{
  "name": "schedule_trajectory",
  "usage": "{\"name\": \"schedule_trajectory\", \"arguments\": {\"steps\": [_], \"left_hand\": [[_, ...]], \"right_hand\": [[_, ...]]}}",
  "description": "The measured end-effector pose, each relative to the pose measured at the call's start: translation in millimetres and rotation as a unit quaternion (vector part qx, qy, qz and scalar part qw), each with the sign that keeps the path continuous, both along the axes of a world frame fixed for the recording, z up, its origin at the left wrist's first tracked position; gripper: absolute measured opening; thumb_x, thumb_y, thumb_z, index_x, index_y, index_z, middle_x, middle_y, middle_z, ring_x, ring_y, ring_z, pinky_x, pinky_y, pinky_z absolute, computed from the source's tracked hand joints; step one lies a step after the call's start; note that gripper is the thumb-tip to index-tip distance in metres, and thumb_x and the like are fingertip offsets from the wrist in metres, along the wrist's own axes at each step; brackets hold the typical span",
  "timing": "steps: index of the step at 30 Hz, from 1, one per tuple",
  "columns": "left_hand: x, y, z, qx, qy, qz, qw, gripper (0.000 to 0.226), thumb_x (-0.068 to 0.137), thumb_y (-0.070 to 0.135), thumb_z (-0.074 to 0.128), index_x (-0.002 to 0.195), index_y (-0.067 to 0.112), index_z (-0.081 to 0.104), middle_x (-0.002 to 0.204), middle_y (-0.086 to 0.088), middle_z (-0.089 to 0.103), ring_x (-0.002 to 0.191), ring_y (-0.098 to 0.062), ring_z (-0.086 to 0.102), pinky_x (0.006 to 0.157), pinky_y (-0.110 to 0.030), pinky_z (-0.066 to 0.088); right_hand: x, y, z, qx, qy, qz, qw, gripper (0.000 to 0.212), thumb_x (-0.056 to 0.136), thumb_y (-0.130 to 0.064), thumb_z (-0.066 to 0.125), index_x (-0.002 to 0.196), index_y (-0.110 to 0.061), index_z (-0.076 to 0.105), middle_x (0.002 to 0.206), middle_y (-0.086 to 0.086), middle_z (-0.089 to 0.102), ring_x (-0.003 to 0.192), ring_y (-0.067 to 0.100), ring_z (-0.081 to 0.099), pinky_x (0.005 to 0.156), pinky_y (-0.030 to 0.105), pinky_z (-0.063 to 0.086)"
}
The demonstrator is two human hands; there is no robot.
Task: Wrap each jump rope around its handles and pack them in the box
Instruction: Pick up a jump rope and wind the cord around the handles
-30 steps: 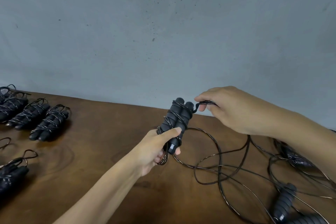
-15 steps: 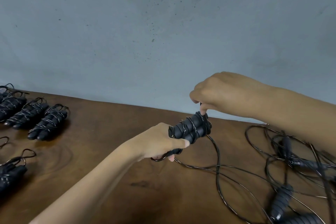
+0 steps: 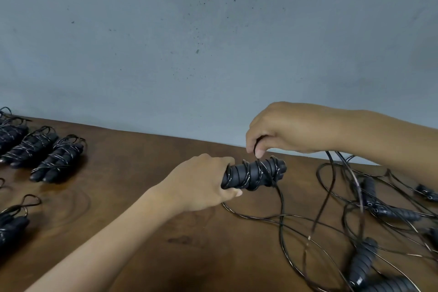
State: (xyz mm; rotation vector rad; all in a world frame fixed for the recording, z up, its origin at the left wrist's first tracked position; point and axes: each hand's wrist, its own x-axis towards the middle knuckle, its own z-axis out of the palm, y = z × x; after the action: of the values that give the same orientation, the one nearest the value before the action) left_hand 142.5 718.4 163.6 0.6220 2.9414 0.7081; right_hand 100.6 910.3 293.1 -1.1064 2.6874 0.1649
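Across the lower frame, brown wooden table (image 3: 132, 197) against a plain grey wall (image 3: 213, 31). No box in view. Far left on the table, a row of wrapped ropes (image 3: 57, 159), finished bundles lying side by side. Far right, a tangle of loose ropes (image 3: 369, 206) with unwrapped handles among the loops.

Centre, held above the table: handles (image 3: 254, 174), two black grips paired together, long axis nearly level, running left to right and tilted slightly up at the right end. Several turns of cord (image 3: 282, 216) already around them; remaining cord trailing down from the right end to the table in wide loops.

Left hand (image 3: 201, 185) closed round the left end of the handles, thumb underneath. Right hand (image 3: 282, 128) just above the right end, fingertips pinched narrow on the cord where it meets the grips, nearer to the free end than the left.

Likely step: winding across the axis, right hand circling, left holding steady. Task judged partway done.
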Motion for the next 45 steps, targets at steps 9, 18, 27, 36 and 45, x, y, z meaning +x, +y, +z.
{"name": "schedule_trajectory", "arguments": {"steps": [9,18,27,36,45], "left_hand": [[2,-9,-15,-0.052,0.216,-0.039,0.974,0.032,0.094,0.063,0.046,0.106,0.033,0.046,0.087,0.007,0.061,0.073,-0.022,0.057,0.059,-0.034,0.038],[0,-19,-40,0.045,0.341,-0.064,0.937,0.03,0.09,0.05,0.059,0.113,0.032,0.055,0.081,0.008,0.061,0.057,-0.025,0.059,0.041,-0.036,0.045],[15,-15,-47,0.149,0.317,-0.004,0.937,0.035,0.088,0.048,0.065,0.118,0.031,0.06,0.093,0.012,0.069,0.069,-0.014,0.065,0.049,-0.036,0.053],[32,4,-38,0.442,0.085,0.067,0.891,0.029,0.086,0.04,0.081,0.107,0.027,0.068,0.093,0.005,0.076,0.088,-0.017,0.072,0.078,-0.032,0.057],[15,0,-42,0.65,-0.018,0.164,0.742,0.054,0.074,0.055,0.074,0.093,0.005,0.067,0.077,-0.013,0.069,0.042,-0.009,0.032,0.041,-0.02,0.028]], "right_hand": [[-11,8,-13,-0.164,-0.149,-0.057,0.974,0.016,0.078,-0.031,0.087,0.093,-0.028,0.083,0.089,-0.005,0.076,0.086,0.023,0.065,0.076,0.04,0.051],[-15,6,-23,-0.167,-0.252,-0.054,0.952,0.019,0.096,-0.022,0.069,0.112,-0.023,0.079,0.101,0.013,0.073,0.078,0.014,0.056,0.075,0.029,0.05],[-14,13,-36,-0.226,-0.243,-0.072,0.941,0.023,0.1,-0.024,0.063,0.119,-0.024,0.076,0.097,-0.022,0.073,0.087,0.002,0.067,0.077,0.028,0.052],[-8,12,-58,-0.288,-0.229,-0.103,0.924,0.025,0.104,-0.006,0.049,0.091,0.006,0.067,0.078,0.03,0.06,0.076,0.02,0.055,0.082,0.024,0.049],[23,-5,-92,-0.431,-0.259,-0.206,0.839,0.04,0.11,-0.031,0.043,0.101,-0.006,0.073,0.06,-0.003,0.052,0.047,0.012,0.034,0.058,0.03,0.03]]}}
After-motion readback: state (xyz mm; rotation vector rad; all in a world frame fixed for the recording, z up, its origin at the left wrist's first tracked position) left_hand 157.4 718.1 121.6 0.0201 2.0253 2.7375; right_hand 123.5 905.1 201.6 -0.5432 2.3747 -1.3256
